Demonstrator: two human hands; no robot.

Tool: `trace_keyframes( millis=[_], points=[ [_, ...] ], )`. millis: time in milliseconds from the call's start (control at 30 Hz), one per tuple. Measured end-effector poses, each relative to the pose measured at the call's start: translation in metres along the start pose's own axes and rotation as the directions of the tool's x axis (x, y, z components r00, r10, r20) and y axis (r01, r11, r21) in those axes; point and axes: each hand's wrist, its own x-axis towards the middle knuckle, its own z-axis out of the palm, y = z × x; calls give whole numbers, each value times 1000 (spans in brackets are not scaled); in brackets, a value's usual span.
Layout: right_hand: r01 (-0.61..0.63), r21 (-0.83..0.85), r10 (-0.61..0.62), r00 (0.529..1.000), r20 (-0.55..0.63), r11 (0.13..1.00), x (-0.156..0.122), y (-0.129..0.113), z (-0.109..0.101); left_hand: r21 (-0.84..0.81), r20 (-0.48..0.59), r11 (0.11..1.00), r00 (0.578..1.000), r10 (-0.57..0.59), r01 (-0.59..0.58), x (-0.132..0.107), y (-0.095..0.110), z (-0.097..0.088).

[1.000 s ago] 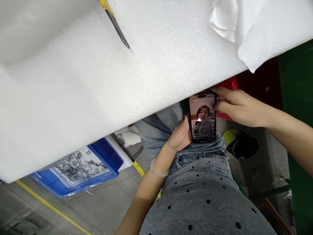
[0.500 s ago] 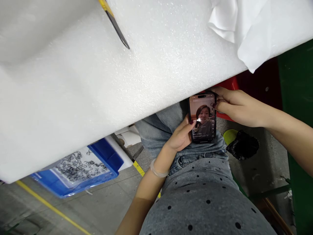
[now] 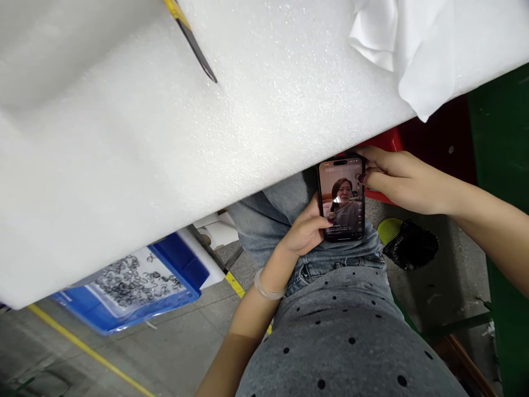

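Observation:
A black smartphone point(image 3: 341, 199) with a lit screen showing a video rests on my lap, just under the edge of the white foam-covered table point(image 3: 165, 138). My left hand point(image 3: 303, 231) cups its left side, thumb lying on the lower screen. My right hand point(image 3: 399, 177) grips the phone's upper right corner with curled fingers. I wear jeans and a grey dotted top.
A blue bin point(image 3: 132, 286) with small dark metal rings sits on the floor at left. A yellow-handled tool point(image 3: 190, 38) lies on the foam. White cloth point(image 3: 417, 49) hangs over the table's right edge. A black bag point(image 3: 411, 245), a red stool point(image 3: 384, 144) and a green frame point(image 3: 502, 182) stand at right.
My left thumb has slid from beside the phone onto its screen and moved down it. The right hand and phone stay put.

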Motion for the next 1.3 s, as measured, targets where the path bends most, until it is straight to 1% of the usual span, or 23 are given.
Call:
trace_keyframes(
  millis=[100, 233, 600, 833, 1033, 1167, 1300],
  points=[
    [-13, 16, 13, 1000, -1, 1000, -1, -1, -2, 24, 28, 1000, 999, -16, 15, 0, 2, -1],
    [-35, 36, 35, 999, 7, 999, -1, -1, -2, 63, 27, 997, 998, -48, 46, 0, 4, 0],
    [-65, 5, 65, 998, -17, 998, 1, -2, 2, 45, 7, 998, 999, -37, 36, -1, 4, 2],
    [-79, 27, 79, 997, 1, 997, -1, -6, -1, 50, 14, 998, 999, -34, 33, -1, 3, 1],
    [-52, 27, 52, 999, -7, 998, 0, -6, 1, 38, 18, 999, 999, -31, 31, -1, 2, 0],
    [-70, 37, 71, 997, -9, 997, 1, -5, 1, 18, 34, 1000, 999, -18, 17, 0, 1, 0],
    [-64, 49, 64, 998, 6, 997, 0, -4, 1, -58, -1, 996, 998, -61, 60, 1, 0, 2]
  ],
)
